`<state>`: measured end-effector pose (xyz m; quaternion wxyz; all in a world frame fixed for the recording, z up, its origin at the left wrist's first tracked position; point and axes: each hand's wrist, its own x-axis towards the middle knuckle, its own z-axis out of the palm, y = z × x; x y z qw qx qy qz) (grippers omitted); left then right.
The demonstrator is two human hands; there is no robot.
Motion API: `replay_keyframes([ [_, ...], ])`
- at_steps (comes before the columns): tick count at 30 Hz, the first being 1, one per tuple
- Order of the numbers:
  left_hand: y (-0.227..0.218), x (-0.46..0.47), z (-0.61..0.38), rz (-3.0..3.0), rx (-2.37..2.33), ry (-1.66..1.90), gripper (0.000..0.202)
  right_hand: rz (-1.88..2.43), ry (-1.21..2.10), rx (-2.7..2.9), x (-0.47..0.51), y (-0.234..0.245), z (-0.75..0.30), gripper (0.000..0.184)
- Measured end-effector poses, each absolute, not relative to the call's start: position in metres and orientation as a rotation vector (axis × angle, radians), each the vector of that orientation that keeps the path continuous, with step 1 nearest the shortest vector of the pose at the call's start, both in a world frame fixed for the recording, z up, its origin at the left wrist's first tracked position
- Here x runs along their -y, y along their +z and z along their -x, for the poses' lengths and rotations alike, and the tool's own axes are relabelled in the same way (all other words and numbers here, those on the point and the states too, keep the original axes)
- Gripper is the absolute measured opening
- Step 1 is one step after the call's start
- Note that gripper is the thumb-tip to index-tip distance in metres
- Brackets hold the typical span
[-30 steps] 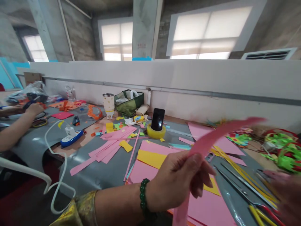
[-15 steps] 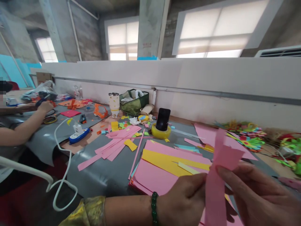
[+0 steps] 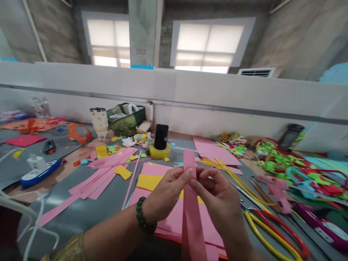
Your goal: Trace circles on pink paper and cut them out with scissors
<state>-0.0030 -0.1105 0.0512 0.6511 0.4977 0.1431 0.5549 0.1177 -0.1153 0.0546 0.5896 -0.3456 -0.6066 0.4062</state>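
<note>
A long pink paper strip (image 3: 193,217) stands upright in front of me, its lower part hanging as two layers. My left hand (image 3: 164,194), with a green bead bracelet (image 3: 144,215) at the wrist, pinches it near the top with the thumb in front. From the other side my right hand (image 3: 221,199) grips the same strip slightly lower, thumb pressed on it and fingers curled behind. Beneath the hands lies a stack of pink paper sheets (image 3: 170,226), with a yellow paper strip (image 3: 145,182) across it. Some fingertips are hidden behind the strip.
Loose pink strips (image 3: 106,177) lie to the left. A phone (image 3: 161,136) stands in a yellow tape roll (image 3: 159,152) at the back. On the right are scissors (image 3: 272,232), a pink glue gun (image 3: 277,190) and a purple power strip (image 3: 322,226).
The view has swung right, so both hands now appear nearer the middle. The strip's upper end, earlier spread into two angled flaps, now looks flat and aligned. Both hands still hold it.
</note>
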Motion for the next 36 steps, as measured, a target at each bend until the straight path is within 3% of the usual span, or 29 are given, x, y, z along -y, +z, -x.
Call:
replay_keyframes([
  [7,0.042,0.106,0.001,-1.144,-0.531,1.216,0.034,0.992,0.046,1.752,0.119,0.060,-0.140,0.012],
  [9,0.045,0.110,0.000,-1.195,-0.588,1.138,0.036,0.939,-0.069,1.799,0.116,0.066,-0.145,0.005],
  [10,0.046,0.112,-0.001,-1.215,-0.609,1.111,0.037,0.924,-0.087,1.836,0.114,0.069,-0.146,0.012],
  [12,0.048,0.117,-0.003,-1.254,-0.651,1.090,0.038,0.930,-0.085,1.885,0.109,0.072,-0.147,0.016],
  [18,0.043,0.120,-0.006,-1.328,-0.695,1.075,0.042,0.961,0.134,1.892,0.106,0.072,-0.147,0.006],
  [25,0.036,0.120,-0.009,-1.313,-0.659,1.083,0.036,1.003,0.541,1.704,0.109,0.075,-0.145,0.018],
  [36,0.041,0.120,-0.011,-1.216,-0.586,1.044,0.037,0.999,0.702,1.556,0.110,0.076,-0.141,0.019],
])
